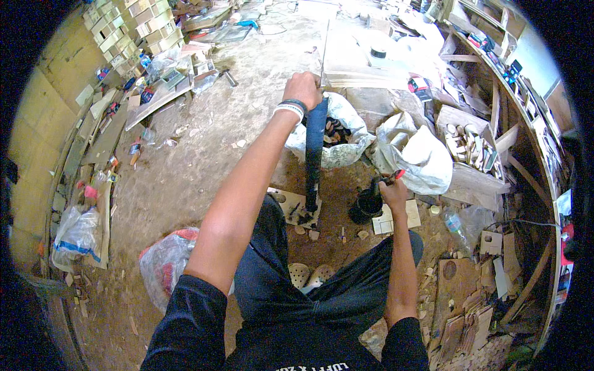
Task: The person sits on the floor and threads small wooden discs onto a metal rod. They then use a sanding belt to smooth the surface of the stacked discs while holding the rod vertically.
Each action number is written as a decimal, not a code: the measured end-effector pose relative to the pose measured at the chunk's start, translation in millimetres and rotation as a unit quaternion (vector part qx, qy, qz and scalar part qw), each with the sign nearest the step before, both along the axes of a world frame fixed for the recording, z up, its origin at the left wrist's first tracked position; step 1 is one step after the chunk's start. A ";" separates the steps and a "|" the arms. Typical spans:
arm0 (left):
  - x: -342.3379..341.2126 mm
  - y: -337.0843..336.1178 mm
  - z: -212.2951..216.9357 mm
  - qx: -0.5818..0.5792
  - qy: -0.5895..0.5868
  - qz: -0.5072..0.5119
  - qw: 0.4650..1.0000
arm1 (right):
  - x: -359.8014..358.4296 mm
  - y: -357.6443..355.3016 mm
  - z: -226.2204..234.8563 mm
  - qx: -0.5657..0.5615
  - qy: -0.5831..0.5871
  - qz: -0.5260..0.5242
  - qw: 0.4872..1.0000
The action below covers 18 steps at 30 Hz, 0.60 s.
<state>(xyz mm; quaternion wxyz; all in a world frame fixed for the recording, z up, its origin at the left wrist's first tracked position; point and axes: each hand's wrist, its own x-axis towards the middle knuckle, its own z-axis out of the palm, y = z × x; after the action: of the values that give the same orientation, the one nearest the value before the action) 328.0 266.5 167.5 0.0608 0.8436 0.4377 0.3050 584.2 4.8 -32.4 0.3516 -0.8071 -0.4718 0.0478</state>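
My left hand [302, 89], with bands at the wrist, is raised ahead of me and closed around the upper part of a long, dark, flat strip [314, 145]. The strip hangs down almost upright to a pale wooden board with a hole [281, 201] near my knees. A thin rod or edge rises above the fist; I cannot tell whether it belongs to the strip. Lower and to the right, my right hand [394, 190] is wrapped around a black tool with a red part [366, 207]. Its exact kind is unclear. A pale flat piece [405, 216] lies below that hand.
Beyond the strip stands an open white sack [356, 148] of dark scraps, beside another white sack [427, 162]. A crate [451, 117] holds wood pieces. A plastic bottle [455, 224] and boards [451, 281] lie right; a plastic bag [162, 266] lies left.
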 end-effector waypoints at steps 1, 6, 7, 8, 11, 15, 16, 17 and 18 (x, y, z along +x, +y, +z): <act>-0.5 0.1 -1.3 0.012 0.001 0.006 1.000 | 2.7 0.0 -7.7 -0.035 -0.012 -0.012 0.999; -4.3 3.7 -2.2 0.006 -0.018 -0.003 1.000 | 10.6 -3.1 -54.2 0.006 0.000 0.052 0.999; -5.1 3.7 -1.5 -0.004 -0.019 -0.001 1.000 | 10.8 -2.9 -64.0 -0.002 -0.019 0.052 0.998; -5.8 3.1 -0.8 0.000 -0.024 0.001 1.000 | 10.2 -2.5 -72.7 -0.047 -0.040 0.036 0.997; -8.6 1.6 2.0 -0.011 -0.017 0.007 1.000 | 5.7 -1.8 -83.4 -0.043 -0.047 0.082 0.995; -11.6 3.3 5.1 -0.007 0.000 0.019 1.000 | -5.3 -7.3 -52.1 -0.008 -0.016 0.075 0.997; -11.6 3.8 5.4 -0.004 0.001 0.022 1.000 | -7.8 -9.8 -39.0 0.021 -0.003 0.074 0.997; -10.7 4.7 6.2 -0.021 0.001 0.028 0.999 | -7.9 -14.0 -25.1 -0.025 0.049 0.049 0.997; -9.9 4.7 6.1 -0.029 0.001 0.046 0.999 | -8.4 -16.5 -12.7 -0.017 0.061 0.034 0.997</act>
<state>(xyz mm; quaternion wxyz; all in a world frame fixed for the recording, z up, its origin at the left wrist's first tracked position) 318.1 271.3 173.6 0.0711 0.8208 0.4847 0.2938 575.7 -11.7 -45.1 0.3644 -0.7917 -0.4761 0.1171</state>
